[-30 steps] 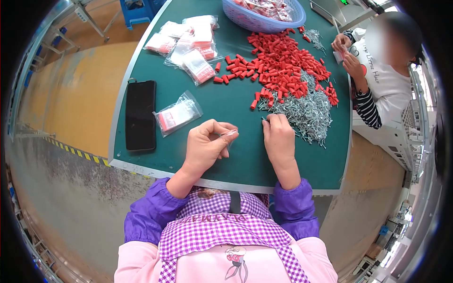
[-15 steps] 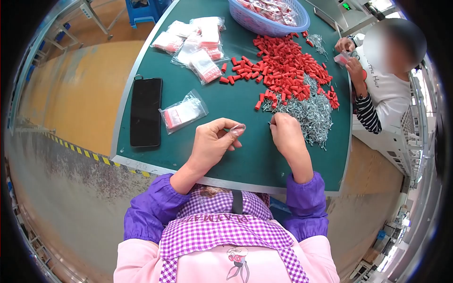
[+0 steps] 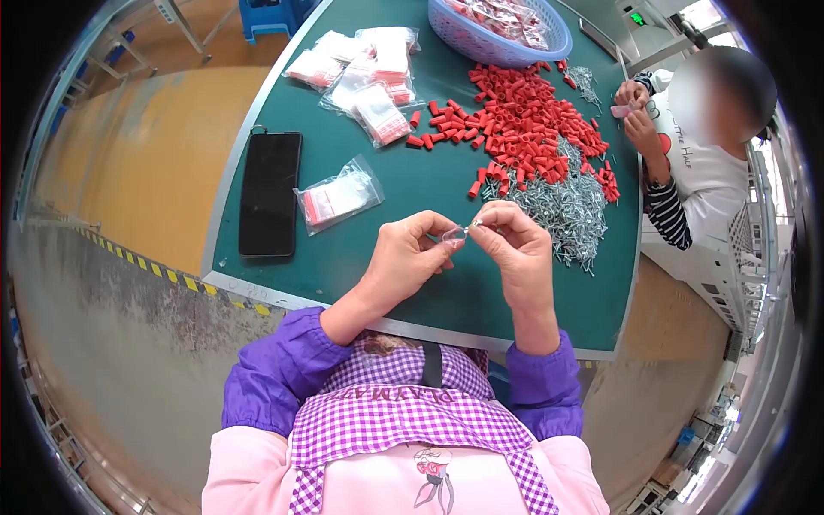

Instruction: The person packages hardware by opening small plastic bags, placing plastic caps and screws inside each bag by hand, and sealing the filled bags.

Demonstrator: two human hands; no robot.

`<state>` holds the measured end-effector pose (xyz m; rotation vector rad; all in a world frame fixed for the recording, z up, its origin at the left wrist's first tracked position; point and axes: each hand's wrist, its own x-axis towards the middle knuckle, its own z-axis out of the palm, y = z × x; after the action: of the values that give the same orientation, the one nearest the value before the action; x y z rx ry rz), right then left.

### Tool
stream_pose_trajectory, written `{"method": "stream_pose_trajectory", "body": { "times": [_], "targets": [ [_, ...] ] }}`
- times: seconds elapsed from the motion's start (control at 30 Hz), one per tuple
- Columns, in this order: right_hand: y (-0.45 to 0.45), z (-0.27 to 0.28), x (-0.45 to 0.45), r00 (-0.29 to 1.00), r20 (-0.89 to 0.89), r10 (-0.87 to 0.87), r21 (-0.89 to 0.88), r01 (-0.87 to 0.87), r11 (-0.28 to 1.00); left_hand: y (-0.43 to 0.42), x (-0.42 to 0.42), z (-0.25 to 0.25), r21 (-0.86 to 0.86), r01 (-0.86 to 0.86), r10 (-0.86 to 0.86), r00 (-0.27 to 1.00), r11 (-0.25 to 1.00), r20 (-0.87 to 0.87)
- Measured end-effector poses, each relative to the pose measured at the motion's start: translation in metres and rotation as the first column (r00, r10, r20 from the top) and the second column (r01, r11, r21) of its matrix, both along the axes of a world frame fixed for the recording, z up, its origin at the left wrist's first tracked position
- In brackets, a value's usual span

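My left hand (image 3: 405, 259) is closed on a small clear plastic bag (image 3: 453, 235), pinched between thumb and fingertips with its mouth toward the right. Against that mouth, my right hand (image 3: 524, 253) pinches small silver screws (image 3: 474, 224), mostly hidden by the fingertips. Behind the right hand lies a heap of loose silver screws (image 3: 571, 219), and red tubular plastic plugs (image 3: 524, 112) are spread beyond it. A zip bag (image 3: 340, 197) of small red-edged bags lies beyond my left hand.
More packs of clear bags (image 3: 378, 112) lie toward the back left. A black phone (image 3: 270, 196) rests at the left edge. At the back stands a blue basket (image 3: 506, 53) of filled bags. A co-worker (image 3: 708, 163) handles a small bag at the right edge.
My right hand has moved left from the screw heap to the mouth of the bag, with screws in its fingertips. My left hand still holds the bag, slightly farther right.
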<state>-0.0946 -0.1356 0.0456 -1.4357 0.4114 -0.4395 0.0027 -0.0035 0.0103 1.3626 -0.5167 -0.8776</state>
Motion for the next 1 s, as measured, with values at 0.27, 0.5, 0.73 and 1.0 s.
{"method": "stream_pose_trajectory", "body": {
  "times": [0.27,0.5,0.73,1.0],
  "targets": [
    [0.010,-0.009,-0.006,0.993,-0.108,-0.058,-0.389,0.011,0.921,0.003,0.002,-0.002,-0.037,0.004,-0.002,0.999,0.999,0.047],
    [0.003,-0.014,0.002,0.992,-0.039,-0.121,-0.338,0.101,0.936,0.006,0.005,0.010,0.008,-0.039,0.038,0.996,0.999,0.086],
    [-0.023,-0.018,0.057,0.986,-0.105,-0.131,-0.710,0.018,0.704,0.007,0.006,0.002,-0.100,-0.090,0.086,0.995,0.991,-0.049],
    [-0.037,-0.046,0.121,0.976,-0.214,-0.039,-0.973,-0.209,0.101,0.013,0.016,0.002,-0.075,-0.085,0.081,0.996,0.994,-0.048]
  ]
}}
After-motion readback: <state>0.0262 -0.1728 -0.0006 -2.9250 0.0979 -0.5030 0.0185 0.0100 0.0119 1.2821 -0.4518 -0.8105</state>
